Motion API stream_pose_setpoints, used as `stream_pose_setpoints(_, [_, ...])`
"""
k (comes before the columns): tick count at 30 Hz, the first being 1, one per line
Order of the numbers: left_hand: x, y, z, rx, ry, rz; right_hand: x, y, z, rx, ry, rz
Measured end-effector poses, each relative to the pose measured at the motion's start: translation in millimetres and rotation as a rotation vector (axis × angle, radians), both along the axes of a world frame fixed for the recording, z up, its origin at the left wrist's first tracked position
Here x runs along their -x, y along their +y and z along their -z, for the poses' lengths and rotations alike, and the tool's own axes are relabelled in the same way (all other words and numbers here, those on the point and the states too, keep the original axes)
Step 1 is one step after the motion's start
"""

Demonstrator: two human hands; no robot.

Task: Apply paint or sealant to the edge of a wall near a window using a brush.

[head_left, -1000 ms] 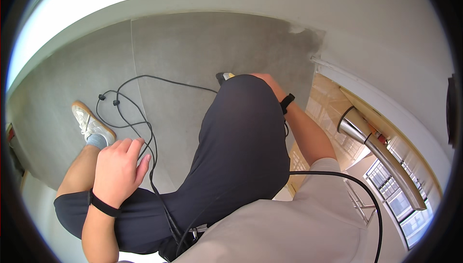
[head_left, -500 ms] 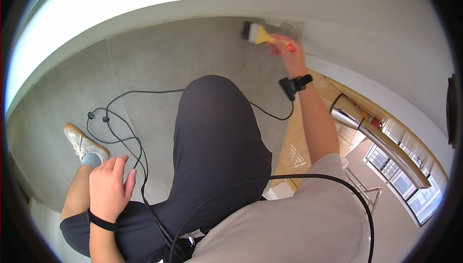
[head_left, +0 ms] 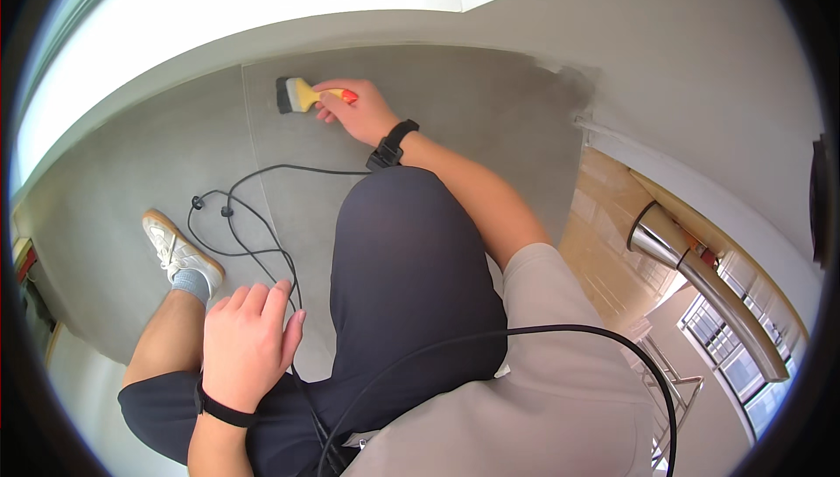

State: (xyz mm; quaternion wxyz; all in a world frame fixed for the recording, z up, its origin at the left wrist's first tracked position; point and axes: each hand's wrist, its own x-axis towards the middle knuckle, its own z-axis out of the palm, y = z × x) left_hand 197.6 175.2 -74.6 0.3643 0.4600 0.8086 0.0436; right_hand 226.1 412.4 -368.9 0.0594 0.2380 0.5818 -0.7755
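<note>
Right hand (head_left: 360,111) grips a paintbrush (head_left: 297,95)

Head view: the paintbrush sits toward half past ten, bristles to nine o'clock over grey floor (head_left: 319,140), fingers curled round its handle. At eight o'clock, the left hand (head_left: 249,328) hangs half open, thumb apart, gripping nothing visible.

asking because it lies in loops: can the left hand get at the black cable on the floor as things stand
Probably yes: the left hand looks empty and appears right by the black cable in the picture, with nothing seen between them. The depth gap is hard to judge.
</note>
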Motion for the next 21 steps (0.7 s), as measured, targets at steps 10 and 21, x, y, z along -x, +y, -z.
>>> stream_pose_setpoints(10, [4.9,-11.9,-11.3,0.006,-0.003,0.028,-202.1,189.6,-53.0,-0.538,-0.387,1.083])
stream_pose_setpoints(21, [8.9,-21.9,-4.8,0.075,-0.013,0.052,14.5,1.3,-26.4,-0.107,0.034,-0.109])
